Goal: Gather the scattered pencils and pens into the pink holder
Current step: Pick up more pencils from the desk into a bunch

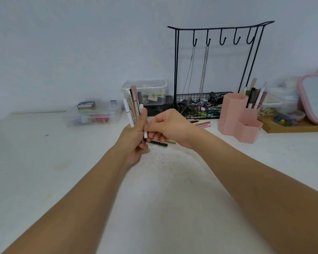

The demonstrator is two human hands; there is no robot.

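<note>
Left hand fingers grip an upright bundle of pens, tips above the thumb. Right hand fingers pinch the bundle's lower end, touching the left fingers. Loose pens lie on the tabletop just beyond the right fingers; pink holder farther right, some pens standing inside.

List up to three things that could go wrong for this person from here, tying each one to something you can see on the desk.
1. The left hand grips a fanned bundle of pens; as the right hand pushes in another, one may slip out.
2. The pink holder already has pens in its back compartment; the bundle could jam there.
3. The loose pens lie beside the wire rack, so reaching for them could snag the hanging chains.
</note>
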